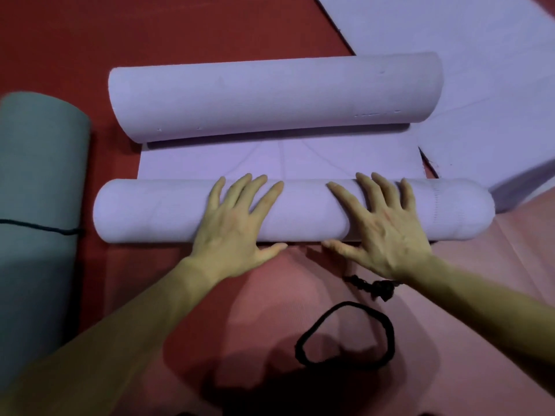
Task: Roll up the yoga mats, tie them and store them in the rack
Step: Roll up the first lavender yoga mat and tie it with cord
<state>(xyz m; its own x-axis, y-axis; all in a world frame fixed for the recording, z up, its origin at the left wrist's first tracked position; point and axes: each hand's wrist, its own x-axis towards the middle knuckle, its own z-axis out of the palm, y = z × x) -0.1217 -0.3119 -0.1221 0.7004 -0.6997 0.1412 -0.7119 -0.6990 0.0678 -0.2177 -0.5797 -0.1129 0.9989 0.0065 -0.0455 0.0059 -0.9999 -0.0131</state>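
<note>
A dark red floor point(90, 31) fills the view, with a pink mat point(450, 295) spread flat over its near part. The left hand point(237, 223) and the right hand point(381, 229) lie side by side, a little apart, on top of the near roll point(150, 211) of a lilac yoga mat. Both have their fingers straight and spread, palms pressing down on the roll, gripping nothing; the thumbs reach toward each other along the roll's near lower edge. This roll lies crosswise in front of the person, at the far edge of the pink mat. Beyond the fingertips a short flat stretch point(270, 160) of the same lilac mat runs to a thicker lilac far roll point(270, 94), parallel to the near one. Just under the right wrist sits a black knotted cord point(378, 288), and nearer the person a black cord loop point(389, 328) lies on the pink mat. At the left edge a grey-green rolled mat point(39, 175) lies on the floor with a dark tie point(36, 225) round it. At the upper right another lilac mat point(480, 55) lies flat
</note>
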